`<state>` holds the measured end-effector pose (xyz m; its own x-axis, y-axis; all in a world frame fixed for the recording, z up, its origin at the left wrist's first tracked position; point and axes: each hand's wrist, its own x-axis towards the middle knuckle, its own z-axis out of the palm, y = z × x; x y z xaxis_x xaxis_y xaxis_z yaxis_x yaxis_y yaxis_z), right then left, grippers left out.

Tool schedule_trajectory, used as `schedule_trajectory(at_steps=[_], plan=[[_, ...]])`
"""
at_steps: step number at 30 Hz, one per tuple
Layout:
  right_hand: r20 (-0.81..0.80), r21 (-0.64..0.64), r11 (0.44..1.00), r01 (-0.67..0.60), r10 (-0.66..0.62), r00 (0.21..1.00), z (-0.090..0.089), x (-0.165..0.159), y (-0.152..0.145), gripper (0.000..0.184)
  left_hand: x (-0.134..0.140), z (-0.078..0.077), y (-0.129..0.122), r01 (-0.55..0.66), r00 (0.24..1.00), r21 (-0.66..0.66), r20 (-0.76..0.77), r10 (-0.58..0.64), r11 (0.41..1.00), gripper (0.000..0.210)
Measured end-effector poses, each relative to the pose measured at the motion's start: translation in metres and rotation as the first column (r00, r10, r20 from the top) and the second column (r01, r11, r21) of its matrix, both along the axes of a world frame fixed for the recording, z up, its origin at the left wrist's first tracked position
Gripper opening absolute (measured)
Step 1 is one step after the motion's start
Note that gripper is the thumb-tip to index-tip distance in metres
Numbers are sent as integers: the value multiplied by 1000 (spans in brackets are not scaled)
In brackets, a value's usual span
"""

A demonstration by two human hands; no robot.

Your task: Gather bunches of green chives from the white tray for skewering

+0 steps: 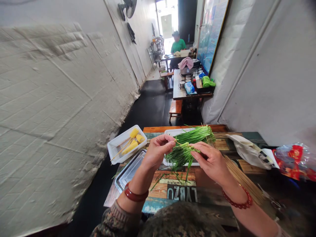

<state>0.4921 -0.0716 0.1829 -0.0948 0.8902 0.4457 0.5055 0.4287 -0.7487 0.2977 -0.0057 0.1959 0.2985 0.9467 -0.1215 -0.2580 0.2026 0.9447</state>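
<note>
Above the table, my left hand (160, 147) pinches a thin wooden skewer (178, 142) between thumb and fingers. My right hand (207, 158) is closed on the pale stem ends of a bunch of green chives (181, 154), whose leaves hang down between my hands. The skewer runs towards those stem ends; whether it pierces them is hard to make out. Just beyond, a white tray (170, 132) bears more chives (197, 135) with skewer ends sticking out at their right side.
Left on the table stand a white container (115, 149) of skewered corn and a clear lidded tray (130, 169). Bare skewers (244, 181), scissors (271, 199) and a cloth bag (249, 151) lie to the right. A person in green (178, 45) sits at a far table.
</note>
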Motion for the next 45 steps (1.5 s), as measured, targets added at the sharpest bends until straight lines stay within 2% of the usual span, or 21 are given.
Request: schedule_trajectory(at_steps=[9,16,20,24,26,31,35,37,41,45], plan=[[-31,-29,999,14,-15,999,-2,-2,0,22,4,7,-2,9,1000,-6,13,-9,1000,20],[-106,-144,989,35,-50,993,5,-9,-2,22,5,7,-3,44,999,14,14,-44,999,21],[-202,-258,966,31,-85,976,6,-13,0,26,5,7,-1,53,998,109,-30,-50,993,17],[-297,-323,946,-3,-99,950,3,-14,3,29,5,8,7,75,994,274,-99,-50,959,11],[-346,-350,936,-37,-92,934,1,-13,5,29,6,8,12,111,990,309,-119,-78,944,10],[-430,-367,925,-93,-81,899,1,-11,9,30,8,5,18,278,957,241,-153,-246,930,18],[-458,-350,934,-70,-105,883,-3,-8,12,31,11,2,22,340,915,212,-297,-272,916,28],[-454,-340,939,-46,-121,882,-6,-7,14,30,13,1,24,364,903,218,-323,-285,905,33],[-423,-326,945,-1,-145,895,-10,-6,16,26,19,4,28,399,888,205,-330,-321,894,36],[-390,-312,950,-16,-113,914,-11,-4,18,24,22,4,30,459,874,208,-280,-397,864,33]])
